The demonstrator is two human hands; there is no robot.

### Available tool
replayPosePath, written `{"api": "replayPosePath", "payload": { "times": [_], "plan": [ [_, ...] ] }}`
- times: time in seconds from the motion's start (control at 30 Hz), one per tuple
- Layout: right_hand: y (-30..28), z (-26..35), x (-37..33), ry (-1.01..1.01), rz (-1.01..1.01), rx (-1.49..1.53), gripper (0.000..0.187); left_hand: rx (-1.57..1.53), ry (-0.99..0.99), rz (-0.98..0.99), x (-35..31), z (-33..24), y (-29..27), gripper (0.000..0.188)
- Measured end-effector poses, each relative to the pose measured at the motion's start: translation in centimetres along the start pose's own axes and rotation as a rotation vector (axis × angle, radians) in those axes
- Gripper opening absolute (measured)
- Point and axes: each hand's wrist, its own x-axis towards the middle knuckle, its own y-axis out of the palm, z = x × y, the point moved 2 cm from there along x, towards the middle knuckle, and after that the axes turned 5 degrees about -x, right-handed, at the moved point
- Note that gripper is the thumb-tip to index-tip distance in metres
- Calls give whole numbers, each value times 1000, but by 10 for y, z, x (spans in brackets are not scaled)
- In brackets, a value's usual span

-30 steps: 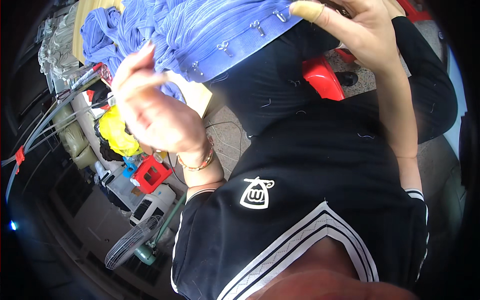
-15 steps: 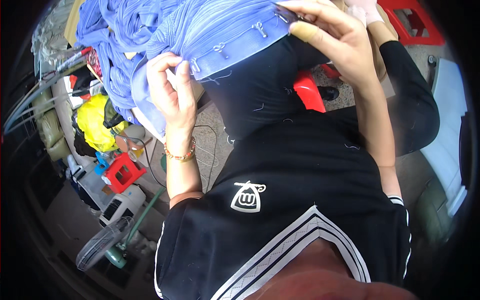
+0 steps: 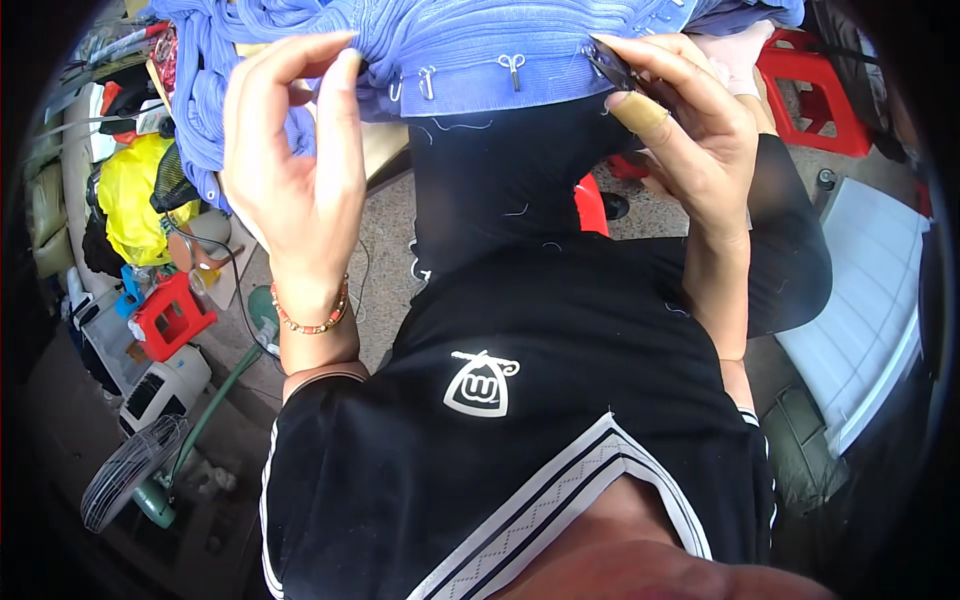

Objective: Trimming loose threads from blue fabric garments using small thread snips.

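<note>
A blue ribbed knit garment [image 3: 450, 40] spreads across the top of the view. Along its flat band [image 3: 470, 88] sit several small metal hooks [image 3: 512, 72], and loose threads hang below the edge. My left hand [image 3: 295, 150] is raised at the band's left end. Its thumb and index tips meet in a pinch; whatever is between them is too small to make out. My right hand [image 3: 690, 120], with yellowish tape round the thumb, grips small dark thread snips [image 3: 622, 72]. Their points reach the band's right end.
A red stool [image 3: 815, 95] stands at right beside a person's pink sleeve [image 3: 735, 55]. A white panel [image 3: 860, 300] lies on the far right. At left are a yellow bag [image 3: 135, 200], a small red stool [image 3: 172, 315] and a fan [image 3: 135, 470].
My left hand has let go of the band and lifted toward me, fingertips pinched. The right hand with the snips has shifted slightly down. The whole view has shifted too.
</note>
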Motion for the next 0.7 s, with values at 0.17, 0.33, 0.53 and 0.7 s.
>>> {"api": "replayPosePath", "payload": {
  "times": [0.17, 0.33, 0.53, 0.7],
  "plan": [
    [-2, 7, 2, -3, -18, -72, 35, -46, 288, 188, 3, -17, 19, 28],
    [0, 23, 10, -222, -76, -435, 39, -136, 281, 102, -6, -5, 34, 27],
    [1, 36, 23, -313, 41, -440, 41, -73, 433, -18, -10, 4, 43, 25],
    [5, 69, 33, -159, 143, -494, 38, -126, 437, 22, -9, 9, 40, 23]
  ]
}}
